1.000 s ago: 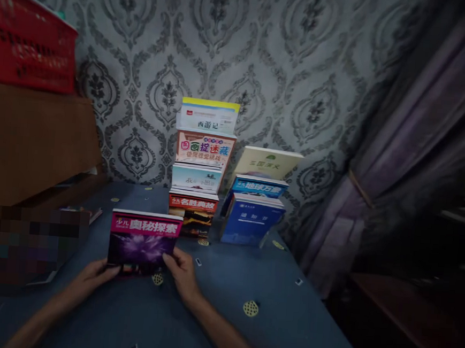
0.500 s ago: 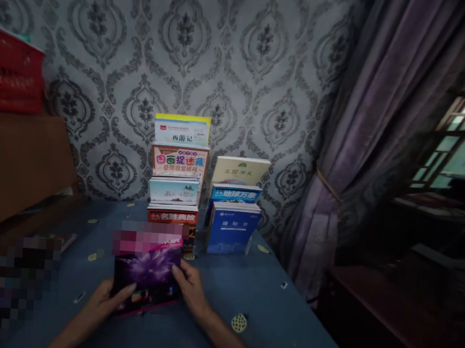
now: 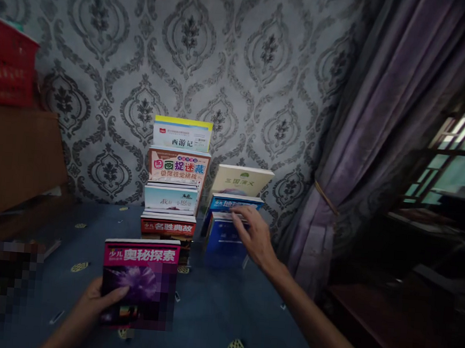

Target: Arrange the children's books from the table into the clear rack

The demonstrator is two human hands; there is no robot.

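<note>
My left hand (image 3: 95, 302) is closed on a purple-and-pink book (image 3: 141, 255), thumb across the front cover and fingers behind. The book is held upright above the table, its lower right blurred out. My right hand (image 3: 254, 234) reaches to the right-hand row of books. Its fingers are stretched out and partly apart at the top edge of the dark blue book (image 3: 222, 248), covering part of its title. Right behind that stands a lighter blue book (image 3: 220, 201), then a cream book (image 3: 244, 180). Whether the fingertips grip a book is not plain.
A left-hand row holds a red book (image 3: 167, 227), a pale blue book (image 3: 170, 198), a picture-puzzle book (image 3: 179, 164) and a yellow-topped book (image 3: 182, 132). The table (image 3: 192, 321) has a blue cloth. A cardboard box (image 3: 16, 157) and red basket (image 3: 9, 65) stand left; a curtain (image 3: 311, 244) hangs right.
My right hand has let go of the purple-and-pink book and moved up and right to the blue books. My left hand now holds that book alone, slightly further left.
</note>
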